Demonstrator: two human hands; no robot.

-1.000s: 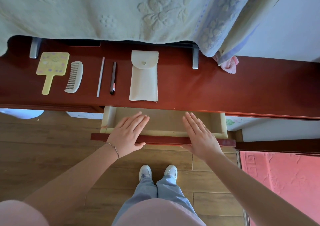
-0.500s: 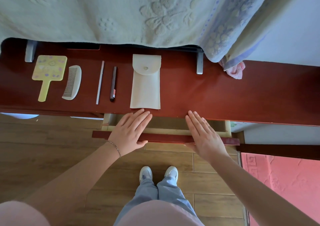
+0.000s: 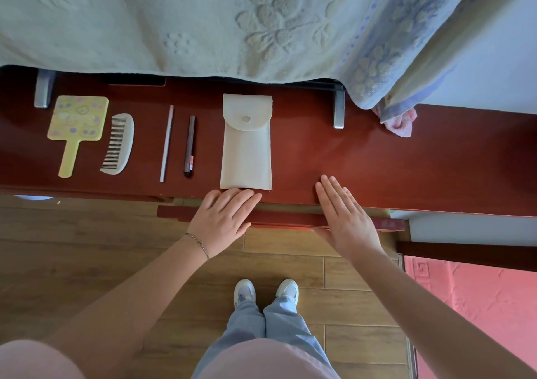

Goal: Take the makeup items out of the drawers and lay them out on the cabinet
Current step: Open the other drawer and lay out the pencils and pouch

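Five makeup items lie in a row on the cabinet top [image 3: 363, 157], left of centre: hand mirror [image 3: 76, 123], comb [image 3: 118, 143], pale slim stick [image 3: 166, 143], dark pencil [image 3: 190, 145], cream snap pouch [image 3: 247, 146].

Handling, as judged: all light. Mirror likely fragile, take by its handle. Comb stiff, pinch at the spine. Stick and pencil will roll; pinch mid-length. Pouch soft and limp, lift by the flap end; contents hidden.

Drawer front [image 3: 284, 218], centre frame, sits almost flush; only a sliver of the inside shows, so what it holds cannot be told.

Left hand [image 3: 223, 218] and right hand [image 3: 345, 218] lie flat on the front, fingers straight, holding nothing.
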